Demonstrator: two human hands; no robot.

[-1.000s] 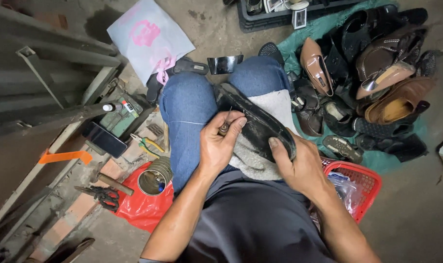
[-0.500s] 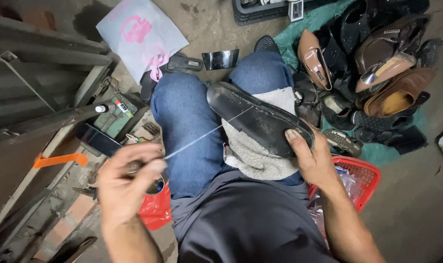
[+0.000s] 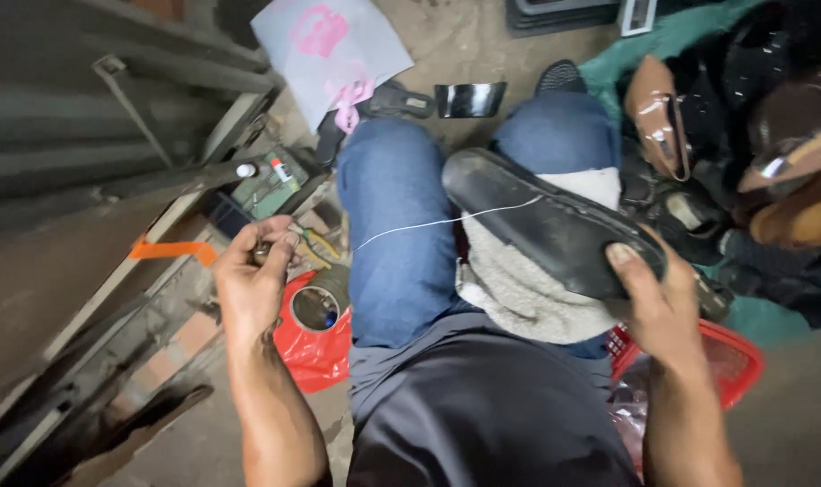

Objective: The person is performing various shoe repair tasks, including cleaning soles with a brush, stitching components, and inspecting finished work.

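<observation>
A black shoe (image 3: 546, 230) lies sole-up across my lap on a pale fuzzy cloth (image 3: 519, 293). My right hand (image 3: 659, 302) grips the shoe's near end, thumb on the sole. My left hand (image 3: 253, 280) is out to the left, closed on a small awl-like tool. A white thread (image 3: 428, 224) runs taut from that hand to the sole. My legs in blue jeans (image 3: 397, 243) carry the cloth and shoe.
A pile of brown and black shoes (image 3: 753, 153) lies at the right on a teal cloth. A red basket (image 3: 726, 356) sits by my right thigh, a red bag with a tin (image 3: 316, 311) by my left. Tools and a metal frame (image 3: 113, 180) fill the left.
My left hand left the shoe and swung out to the left, drawing the white thread taut from the sole. My right hand stayed on the shoe.
</observation>
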